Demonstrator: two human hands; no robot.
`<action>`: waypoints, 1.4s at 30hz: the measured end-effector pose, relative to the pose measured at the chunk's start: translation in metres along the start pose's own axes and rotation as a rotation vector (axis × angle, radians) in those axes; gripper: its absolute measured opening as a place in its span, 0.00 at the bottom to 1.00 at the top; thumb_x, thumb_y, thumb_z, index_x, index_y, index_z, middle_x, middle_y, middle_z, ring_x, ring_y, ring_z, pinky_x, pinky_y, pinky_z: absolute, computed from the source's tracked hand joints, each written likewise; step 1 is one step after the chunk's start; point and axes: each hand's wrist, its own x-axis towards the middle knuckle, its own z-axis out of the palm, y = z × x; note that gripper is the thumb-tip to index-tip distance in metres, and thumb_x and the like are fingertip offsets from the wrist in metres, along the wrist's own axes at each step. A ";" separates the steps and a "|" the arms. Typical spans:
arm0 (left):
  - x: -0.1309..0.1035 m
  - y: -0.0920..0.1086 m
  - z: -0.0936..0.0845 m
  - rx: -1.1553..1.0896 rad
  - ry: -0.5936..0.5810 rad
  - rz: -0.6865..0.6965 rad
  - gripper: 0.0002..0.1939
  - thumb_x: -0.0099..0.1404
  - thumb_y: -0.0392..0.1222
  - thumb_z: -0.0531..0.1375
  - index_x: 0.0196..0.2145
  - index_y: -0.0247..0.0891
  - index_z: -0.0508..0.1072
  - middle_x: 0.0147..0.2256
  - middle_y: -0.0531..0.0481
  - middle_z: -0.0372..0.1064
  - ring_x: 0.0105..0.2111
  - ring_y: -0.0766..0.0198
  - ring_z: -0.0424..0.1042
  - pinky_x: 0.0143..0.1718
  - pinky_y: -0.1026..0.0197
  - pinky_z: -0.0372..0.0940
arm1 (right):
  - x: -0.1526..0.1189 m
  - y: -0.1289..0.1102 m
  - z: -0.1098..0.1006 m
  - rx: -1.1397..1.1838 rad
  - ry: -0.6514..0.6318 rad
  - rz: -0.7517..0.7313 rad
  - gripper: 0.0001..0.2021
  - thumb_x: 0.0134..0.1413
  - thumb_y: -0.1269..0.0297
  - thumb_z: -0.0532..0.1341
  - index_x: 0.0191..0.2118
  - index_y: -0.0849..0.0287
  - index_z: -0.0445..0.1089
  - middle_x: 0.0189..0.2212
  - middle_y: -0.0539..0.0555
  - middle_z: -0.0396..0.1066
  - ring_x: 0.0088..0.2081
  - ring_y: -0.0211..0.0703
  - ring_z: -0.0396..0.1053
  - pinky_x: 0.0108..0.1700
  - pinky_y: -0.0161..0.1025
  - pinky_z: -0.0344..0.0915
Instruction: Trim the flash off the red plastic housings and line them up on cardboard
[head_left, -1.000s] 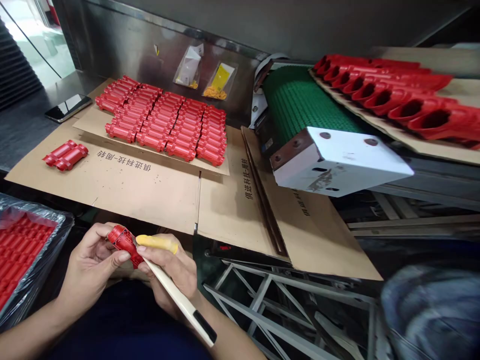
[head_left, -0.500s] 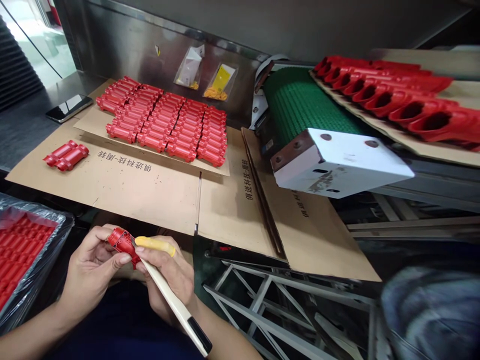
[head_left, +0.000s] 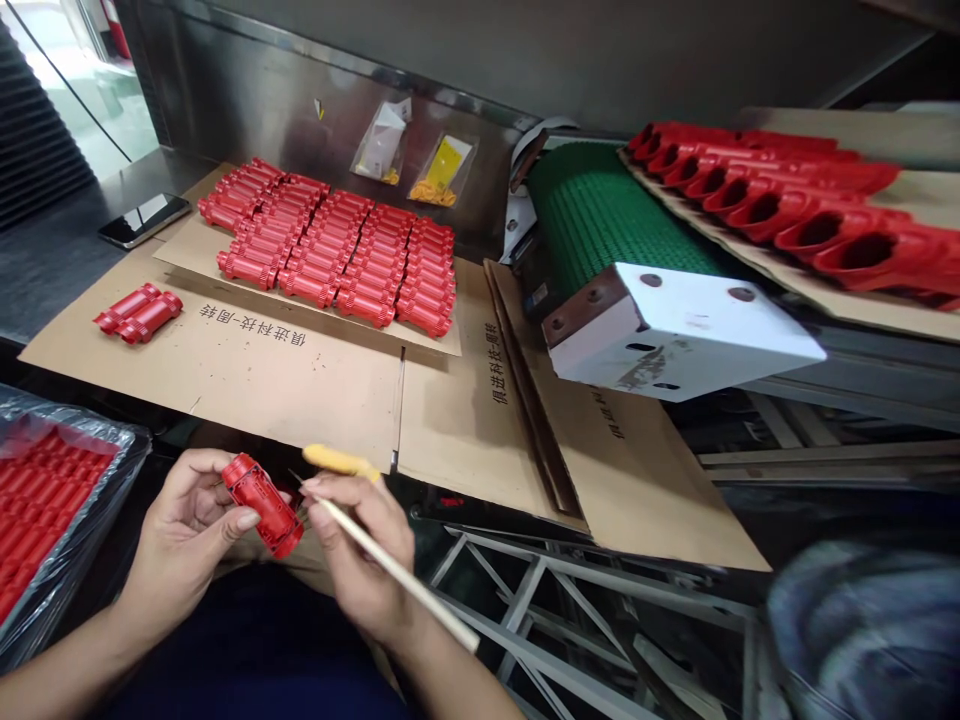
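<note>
My left hand (head_left: 191, 520) grips the red part (head_left: 264, 508) before me; my right hand (head_left: 364, 560) (yellow finger cover (head_left: 337, 461) on) pinches the pale tool (head_left: 409, 580) just beside it. Seemingly mid-tooling; another touch would need steadiness.

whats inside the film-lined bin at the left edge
Rows of red tubular plastic parts show inside the film-lined bin. Clear plastic film overlaps the far rows; the visible layer hides anything beneath, and the left side is out of frame.

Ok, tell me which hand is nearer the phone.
Left. The left hand is below the phone in the picture, slightly to its right; the right hand is also below but much farther right.
</note>
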 end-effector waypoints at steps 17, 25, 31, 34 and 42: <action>-0.001 0.015 -0.001 0.032 0.011 -0.170 0.14 0.59 0.43 0.76 0.42 0.41 0.82 0.49 0.40 0.83 0.50 0.48 0.82 0.51 0.54 0.77 | 0.009 -0.004 -0.008 -0.128 -0.121 0.097 0.02 0.68 0.68 0.67 0.43 0.57 0.79 0.38 0.56 0.83 0.41 0.45 0.81 0.45 0.39 0.79; -0.003 0.019 0.002 0.133 0.077 -0.189 0.12 0.61 0.45 0.75 0.38 0.40 0.79 0.45 0.42 0.84 0.45 0.53 0.83 0.49 0.57 0.76 | 0.000 0.004 -0.006 -0.036 -0.095 -0.268 0.21 0.66 0.76 0.66 0.61 0.52 0.77 0.48 0.59 0.83 0.44 0.49 0.80 0.44 0.45 0.82; -0.003 0.020 0.003 0.166 0.068 -0.197 0.12 0.61 0.46 0.75 0.37 0.40 0.79 0.44 0.42 0.84 0.43 0.54 0.83 0.47 0.57 0.76 | 0.001 0.011 -0.002 -0.031 -0.089 -0.283 0.19 0.68 0.74 0.66 0.60 0.54 0.77 0.46 0.59 0.83 0.41 0.48 0.78 0.41 0.46 0.81; -0.003 0.022 0.003 0.175 0.068 -0.203 0.12 0.60 0.47 0.75 0.37 0.41 0.79 0.44 0.42 0.84 0.42 0.54 0.83 0.46 0.57 0.77 | 0.001 0.011 -0.002 -0.024 -0.097 -0.287 0.19 0.67 0.74 0.67 0.60 0.55 0.77 0.45 0.60 0.83 0.41 0.49 0.78 0.41 0.46 0.80; -0.002 0.022 0.002 0.206 0.053 -0.183 0.11 0.61 0.46 0.74 0.36 0.40 0.79 0.44 0.41 0.84 0.45 0.49 0.83 0.49 0.52 0.77 | 0.001 0.012 -0.003 -0.036 -0.124 -0.299 0.20 0.67 0.74 0.66 0.62 0.52 0.76 0.47 0.59 0.83 0.42 0.49 0.80 0.40 0.45 0.81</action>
